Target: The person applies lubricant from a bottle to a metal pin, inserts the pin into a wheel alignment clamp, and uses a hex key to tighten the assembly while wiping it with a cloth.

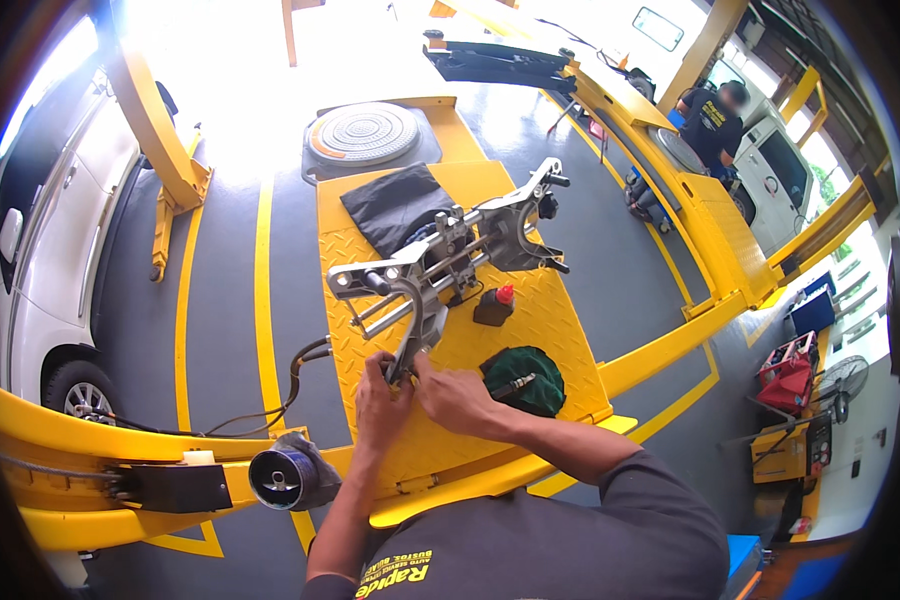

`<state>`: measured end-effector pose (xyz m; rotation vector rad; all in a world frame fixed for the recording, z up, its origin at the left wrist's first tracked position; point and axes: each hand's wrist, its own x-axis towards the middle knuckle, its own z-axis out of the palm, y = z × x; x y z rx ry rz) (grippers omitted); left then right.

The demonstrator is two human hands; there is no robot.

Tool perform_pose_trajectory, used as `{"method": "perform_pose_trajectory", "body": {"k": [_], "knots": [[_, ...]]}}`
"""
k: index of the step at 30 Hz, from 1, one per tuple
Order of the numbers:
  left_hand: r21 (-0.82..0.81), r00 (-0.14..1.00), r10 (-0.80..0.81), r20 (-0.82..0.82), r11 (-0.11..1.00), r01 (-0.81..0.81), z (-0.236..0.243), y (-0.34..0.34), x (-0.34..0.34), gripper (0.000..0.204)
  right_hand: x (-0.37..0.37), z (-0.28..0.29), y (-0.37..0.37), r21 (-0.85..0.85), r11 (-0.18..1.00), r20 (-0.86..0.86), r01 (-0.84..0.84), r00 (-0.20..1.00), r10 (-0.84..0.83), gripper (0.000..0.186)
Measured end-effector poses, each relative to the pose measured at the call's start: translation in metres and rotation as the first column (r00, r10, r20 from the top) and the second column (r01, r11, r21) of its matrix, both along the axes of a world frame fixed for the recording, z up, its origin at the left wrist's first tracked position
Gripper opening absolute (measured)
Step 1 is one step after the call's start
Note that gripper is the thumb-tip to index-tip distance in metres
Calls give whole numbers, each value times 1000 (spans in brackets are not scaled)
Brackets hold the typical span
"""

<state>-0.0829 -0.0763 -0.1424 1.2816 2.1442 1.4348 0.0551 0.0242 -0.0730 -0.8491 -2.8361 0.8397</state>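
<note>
A silver metal clamp fixture (440, 240) with twin rods and curved jaws lies across the yellow treadplate platform (360, 345). My left hand (380, 400) has its fingers closed on the lower end of the fixture's near arm. My right hand (450, 395) is closed at the same spot, fingertips partly hidden by the metal. Right of my right hand sits a dark green cloth (542, 395) with a metal tool (512, 387) on it. Above that stands a small dark bottle with a red cap (493, 310). A black cloth (388, 198) lies under the fixture's far part.
A white car (55, 230) stands left, beside a yellow lift post (165, 150). A round turntable (362, 130) is ahead. A co-worker (710, 125) is by a white vehicle, upper right. A metal can (275, 478) is left of my forearm. A red bag (785, 390) and fan are at right.
</note>
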Motion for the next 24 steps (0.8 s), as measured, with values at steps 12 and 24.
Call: {"method": "perform_pose_trajectory", "body": {"k": [12,24], "knots": [[28,1000,-17,-2,999,17,-11,-1,-7,46,-2,-13,0,350,924,26,-154,988,154,24],[34,999,-36,39,999,35,-13,-1,-8,48,9,9,-9,323,936,66,-137,990,122,21]]}}
